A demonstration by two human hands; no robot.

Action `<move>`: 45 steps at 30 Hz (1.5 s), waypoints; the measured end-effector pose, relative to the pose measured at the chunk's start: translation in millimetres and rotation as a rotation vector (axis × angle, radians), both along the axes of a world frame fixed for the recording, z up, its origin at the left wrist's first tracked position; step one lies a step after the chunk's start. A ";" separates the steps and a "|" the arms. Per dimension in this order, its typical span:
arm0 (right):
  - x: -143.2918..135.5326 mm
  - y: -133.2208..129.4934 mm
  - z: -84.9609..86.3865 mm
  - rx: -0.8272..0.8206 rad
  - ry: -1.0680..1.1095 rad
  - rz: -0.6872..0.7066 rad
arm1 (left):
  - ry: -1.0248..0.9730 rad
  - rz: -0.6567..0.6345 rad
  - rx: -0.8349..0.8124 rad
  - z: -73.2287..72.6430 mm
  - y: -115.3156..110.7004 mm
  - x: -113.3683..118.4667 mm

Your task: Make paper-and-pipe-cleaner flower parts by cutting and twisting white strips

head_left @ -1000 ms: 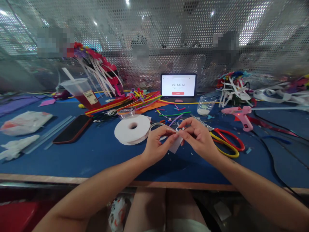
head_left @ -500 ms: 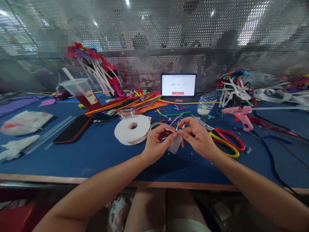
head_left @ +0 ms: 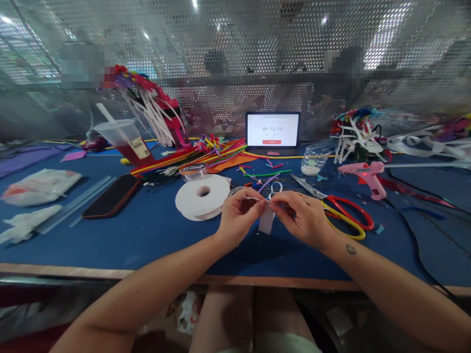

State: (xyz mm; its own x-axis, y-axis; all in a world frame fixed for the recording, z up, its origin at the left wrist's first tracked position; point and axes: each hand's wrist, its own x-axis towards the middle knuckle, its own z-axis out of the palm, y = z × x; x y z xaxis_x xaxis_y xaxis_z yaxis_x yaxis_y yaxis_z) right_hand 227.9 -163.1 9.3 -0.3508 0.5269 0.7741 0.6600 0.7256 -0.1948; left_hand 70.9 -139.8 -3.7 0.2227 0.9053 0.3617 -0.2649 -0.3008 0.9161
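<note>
A piece of white ribbon (head_left: 266, 223) hangs down between my two hands, and a white loop (head_left: 276, 188) stands up above the fingertips. My left hand (head_left: 241, 214) pinches the ribbon from the left with thumb and fingers. From the other side, my right hand (head_left: 300, 214) is closed on it too, its fingertips nearly touching the left ones. The fingers hide how the ribbon is folded or tied. Left of my left hand lies a spool of white ribbon (head_left: 187, 198). Scissors (head_left: 346, 215) with red and yellow handles lie beside my right hand.
A pink glue gun (head_left: 371, 177) with its cord lies at the right. A phone (head_left: 112, 196), a drink cup (head_left: 125, 142) and pipe cleaners (head_left: 169, 159) are on the left. A tablet (head_left: 273, 129) showing a timer stands behind, with a plastic cup (head_left: 314, 159) near it.
My right hand has turned, knuckles now more upward, and its fingers sit slightly lower. The white loop above the fingertips shows more fully. The ribbon tail hangs straighter.
</note>
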 end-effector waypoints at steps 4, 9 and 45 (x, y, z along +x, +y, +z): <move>0.5 1.0 -2.7 0.091 -0.018 -0.019 | -0.032 -0.005 -0.032 -1.1 0.2 -0.1; 3.0 0.9 -4.2 0.137 -0.048 -0.043 | -0.060 -0.022 -0.057 -1.4 0.2 0.5; 9.2 1.2 -7.5 0.264 -0.200 -0.109 | 0.846 0.702 1.536 12.4 6.4 -23.1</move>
